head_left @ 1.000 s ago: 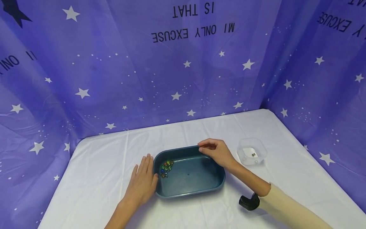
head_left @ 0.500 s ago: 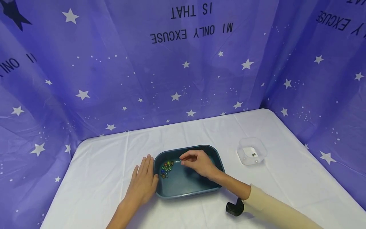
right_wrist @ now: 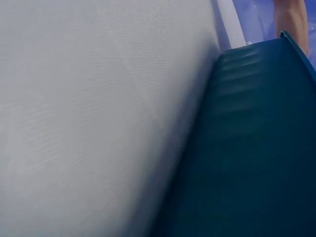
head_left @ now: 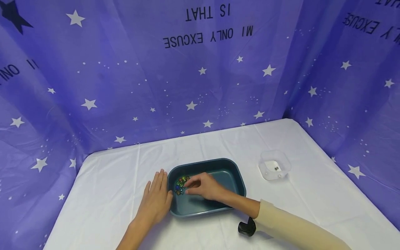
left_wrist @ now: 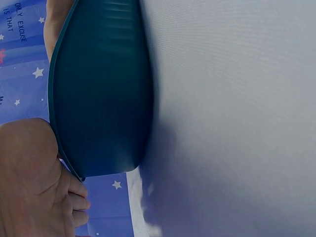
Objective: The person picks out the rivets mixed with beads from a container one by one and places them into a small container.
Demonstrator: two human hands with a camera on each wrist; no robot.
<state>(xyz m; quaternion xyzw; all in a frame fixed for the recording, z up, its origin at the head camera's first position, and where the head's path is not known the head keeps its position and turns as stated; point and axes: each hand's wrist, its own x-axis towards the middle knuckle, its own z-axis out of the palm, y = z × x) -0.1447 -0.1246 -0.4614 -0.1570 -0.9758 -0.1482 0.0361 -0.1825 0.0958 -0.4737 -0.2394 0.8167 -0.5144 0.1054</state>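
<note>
While right hand (head_left: 203, 187) reaches into dark teal tray (head_left: 232, 170) at lower centre of the head view: fingertips curled down at the cluster of coloured marbles (head_left: 181, 183), gathered in the tray's left end. Marbles lying immediately left of the right fingers (head_left: 189, 184), touching or nearly so; cannot tell whether one is already pinched, since the fingertips hide the contact. Fingers close together, bent as for a pinch, thumb underneath.

Tray long axis left to right in the frame; marbles in the left end, near the far-left corner. Right hand nearer the marbles than the left, though the left lies only just across the tray wall.

Left hand (head_left: 154, 201) flat on the white surface (head_left: 109, 180), fingers straight and together, its edge against the tray's left outer wall. Left wrist view: same wall (left_wrist: 98, 98) close up, heel of the hand (left_wrist: 29, 182) beside it. Holding nothing, bracing at most.

Small clear container (head_left: 274, 165) well apart, to the right of the tray, with a couple of small dark items inside. Black wrist-mounted device (head_left: 247, 228) under the cream sleeve (head_left: 290, 229), lower right. Right wrist view: only tray wall (right_wrist: 256, 148) and cloth, no fingers visible.
</note>
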